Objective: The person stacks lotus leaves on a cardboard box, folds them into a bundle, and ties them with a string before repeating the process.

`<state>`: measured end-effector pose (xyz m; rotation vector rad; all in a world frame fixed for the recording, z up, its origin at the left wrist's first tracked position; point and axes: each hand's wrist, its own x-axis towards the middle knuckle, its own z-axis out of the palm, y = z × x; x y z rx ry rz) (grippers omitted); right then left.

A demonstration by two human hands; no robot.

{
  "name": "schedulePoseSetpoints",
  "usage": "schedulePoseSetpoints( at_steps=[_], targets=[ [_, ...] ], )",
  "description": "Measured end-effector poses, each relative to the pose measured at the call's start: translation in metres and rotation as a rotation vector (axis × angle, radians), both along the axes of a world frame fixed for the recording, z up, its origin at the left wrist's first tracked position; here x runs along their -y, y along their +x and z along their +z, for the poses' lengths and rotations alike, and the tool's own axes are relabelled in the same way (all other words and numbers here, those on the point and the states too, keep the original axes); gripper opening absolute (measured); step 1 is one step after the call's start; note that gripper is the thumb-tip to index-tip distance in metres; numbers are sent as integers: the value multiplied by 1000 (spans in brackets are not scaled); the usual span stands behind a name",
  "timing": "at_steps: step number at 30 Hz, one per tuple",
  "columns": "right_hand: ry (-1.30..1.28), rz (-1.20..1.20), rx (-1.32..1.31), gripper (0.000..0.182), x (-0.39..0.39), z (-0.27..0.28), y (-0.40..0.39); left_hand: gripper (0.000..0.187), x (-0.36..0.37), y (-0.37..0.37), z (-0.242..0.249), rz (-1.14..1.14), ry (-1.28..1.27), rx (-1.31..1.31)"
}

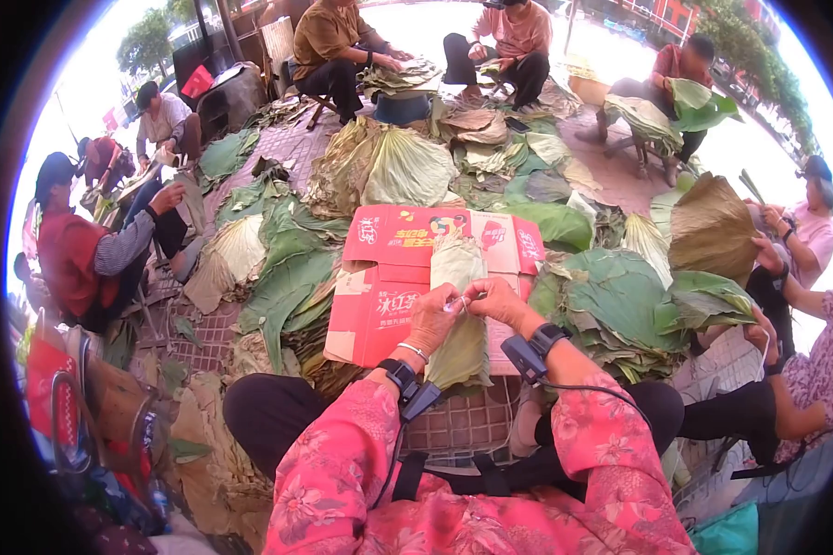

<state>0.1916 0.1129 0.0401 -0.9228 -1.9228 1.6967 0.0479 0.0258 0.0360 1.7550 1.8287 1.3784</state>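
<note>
A folded bundle of dried lotus leaves (458, 356), pale green, lies lengthwise in front of me on a flattened red cardboard box (393, 314). Over the bundle's middle, my left hand (429, 324) is closed in a pinch on a small piece of white string (453, 305). My right hand (498, 303) meets it from the other side, thumb and finger pinched together at the string. Both hands partly cover the place where the string crosses the bundle.
Stacked lotus leaves (620, 296) rise to the right, and more green leaves (296, 259) lie to the left. A large leaf pile (403, 166) stands beyond the box. Several people sit around on low stools, some handling leaves. Bags (55, 388) are at the lower left.
</note>
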Motion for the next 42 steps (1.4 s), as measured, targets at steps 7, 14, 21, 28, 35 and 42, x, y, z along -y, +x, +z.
schedulePoseSetpoints(
  at_steps=[7,14,21,28,35,42],
  targets=[
    [-73,-67,-101,5,11,7,-1,16,0,-1,-3,-18,23,104],
    [-51,-168,-154,7,7,0,2,15,2,-8,-9,-43,-6,174],
    [-108,-13,-161,12,12,16,-6,14,3,-3,-7,25,4,145],
    [-6,-73,-57,12,9,-3,-7,13,0,-4,-6,-56,-152,508],
    [29,-85,-72,6,1,28,-7,9,-8,-9,-22,-46,-13,259],
    [316,-49,162,13,-7,20,10,10,4,-6,0,-24,-65,0]
  ],
)
